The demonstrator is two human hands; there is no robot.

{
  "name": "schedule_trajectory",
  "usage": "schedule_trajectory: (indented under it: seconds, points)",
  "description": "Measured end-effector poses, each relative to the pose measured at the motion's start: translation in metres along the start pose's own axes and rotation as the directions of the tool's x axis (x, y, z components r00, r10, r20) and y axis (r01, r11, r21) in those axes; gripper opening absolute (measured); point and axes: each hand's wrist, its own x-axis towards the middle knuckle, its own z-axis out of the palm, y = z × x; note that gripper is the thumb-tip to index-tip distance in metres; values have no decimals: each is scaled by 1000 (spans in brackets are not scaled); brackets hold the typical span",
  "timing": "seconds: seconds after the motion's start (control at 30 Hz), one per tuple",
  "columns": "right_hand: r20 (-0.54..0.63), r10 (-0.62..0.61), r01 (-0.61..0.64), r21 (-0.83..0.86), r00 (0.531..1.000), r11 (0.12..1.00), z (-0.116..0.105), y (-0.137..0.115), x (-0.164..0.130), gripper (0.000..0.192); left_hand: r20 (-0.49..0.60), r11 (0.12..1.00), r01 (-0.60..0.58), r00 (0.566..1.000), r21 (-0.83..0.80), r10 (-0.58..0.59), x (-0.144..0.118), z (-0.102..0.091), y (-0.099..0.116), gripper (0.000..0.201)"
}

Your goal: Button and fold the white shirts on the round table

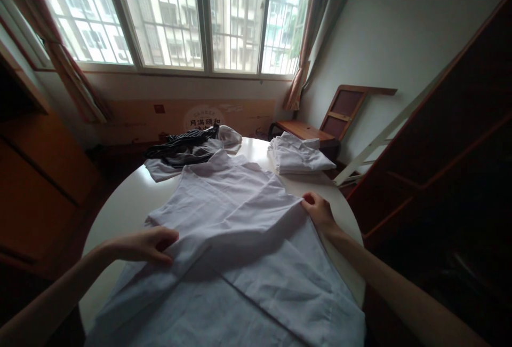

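A: What is seen from the head camera?

B: A white shirt [232, 240] is laid out across a round white table [124, 203], its lower part hanging toward the near edge. A fold of the cloth is pinched by the left hand [146, 244] at the shirt's left side, fingers closed on the fabric. The opposite edge of the same fold is gripped by the right hand [318, 211], fingers curled over the cloth.

A: And what is found around it?

B: A stack of folded white garments [298, 157] is set at the far right of the table, apart from the shirt. A dark striped garment [182, 147] is heaped on other pale cloth at the far left, just beyond the collar. A wooden chair [328, 123] is seen behind, under the window [180, 16].

A: What could go wrong from here?

B: The fold could be pulled crooked if one side is drawn further than the other. The hanging part could be dragged off the near edge by its own weight, and creases could be trapped underneath.
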Motion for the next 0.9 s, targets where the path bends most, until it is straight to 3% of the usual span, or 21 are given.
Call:
schedule_trajectory:
  seconds: [0.07, 0.13, 0.23, 0.33, 0.37, 0.43, 0.5, 0.57, 0.73, 0.9]
  points:
    - [-22, -17, 17, 11, 1000, 1000, 0, 4, 1, 7, -114, 1000, -10, 993, 29, 13, -7, 10, -3, 39]
    - [-40, -199, 198, -30, 979, 980, -1, 2, -1, 19, -247, 998, -12, 969, 65, 27, -14, 22, -4, 47]
    - [40, -469, 471, -78, 882, 879, -5, -6, -7, 31, -409, 982, -23, 907, 187, 100, -18, 46, 4, 72]
    - [149, -555, 566, -45, 819, 823, -9, -16, -9, 20, -511, 944, -26, 836, 330, 201, -15, 66, 18, 81]
    - [152, -546, 555, -18, 824, 832, -10, -19, -8, 17, -533, 930, -18, 815, 368, 226, -14, 71, 22, 79]
    - [97, -460, 457, 52, 883, 888, -11, -25, -2, 15, -552, 903, -2, 790, 431, 265, -10, 79, 28, 73]
    - [36, -319, 312, 128, 947, 941, -14, -32, 6, 15, -555, 883, 18, 784, 469, 278, -7, 85, 30, 66]
    - [30, -204, 195, 187, 978, 963, -19, -39, 15, 15, -559, 876, 53, 788, 480, 259, -4, 89, 31, 60]
    - [55, -109, 94, 221, 993, 971, -28, -52, 27, 16, -567, 890, 106, 802, 444, 187, -2, 92, 38, 55]
    - [-16, -42, 45, 246, 999, 968, -27, -39, 44, 14, -533, 962, 166, 846, 217, -26, -15, 62, 32, 23]
